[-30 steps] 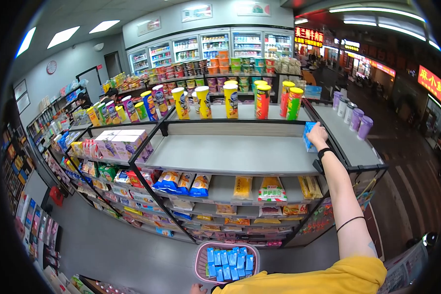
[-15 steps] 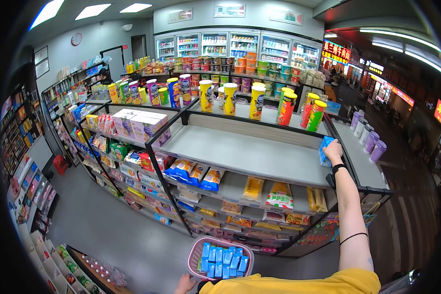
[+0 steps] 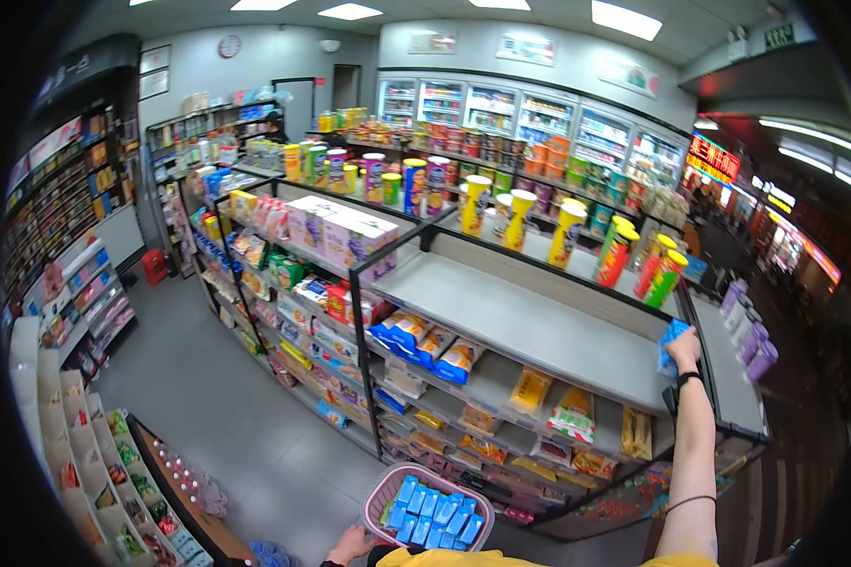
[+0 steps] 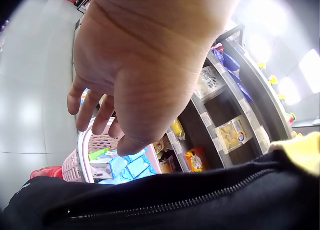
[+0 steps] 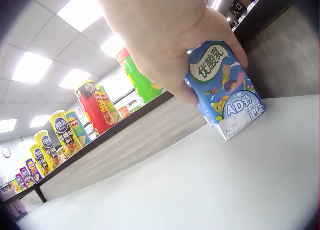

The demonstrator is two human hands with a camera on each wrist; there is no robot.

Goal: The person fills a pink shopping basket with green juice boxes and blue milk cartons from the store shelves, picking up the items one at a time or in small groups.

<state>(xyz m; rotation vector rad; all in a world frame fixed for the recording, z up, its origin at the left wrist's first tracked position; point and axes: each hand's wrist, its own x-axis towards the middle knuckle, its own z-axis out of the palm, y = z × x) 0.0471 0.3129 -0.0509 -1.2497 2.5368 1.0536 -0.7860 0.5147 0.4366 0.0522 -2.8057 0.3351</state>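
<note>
My right hand (image 3: 685, 350) grips a small blue drink carton (image 5: 220, 77) with Chinese lettering and a cartoon print. The carton's lower end is at the pale top shelf (image 3: 539, 317), at its far right end beside the back panel. Low in the head view, my left hand (image 3: 350, 545) is beside a pink plastic basket (image 4: 72, 166). Its fingers hang loosely curled and hold nothing, overlapping the basket rim in the left wrist view. Inside the basket lie several blue cartons (image 3: 430, 510) of similar look.
Tall chip canisters (image 3: 516, 219) line the ledge behind the shelf. Purple and white tumblers (image 3: 758, 352) stand on the side counter. Bread packs (image 3: 529, 387) fill lower shelves, purple boxes (image 3: 350, 231) the left bay. A dark frame post (image 3: 357, 326) divides the bays.
The head view has turned left, so shelf and right hand appear farther right and lower. My right hand keeps its hold on the carton at the shelf's right end. The left hand stays beside the basket.
</note>
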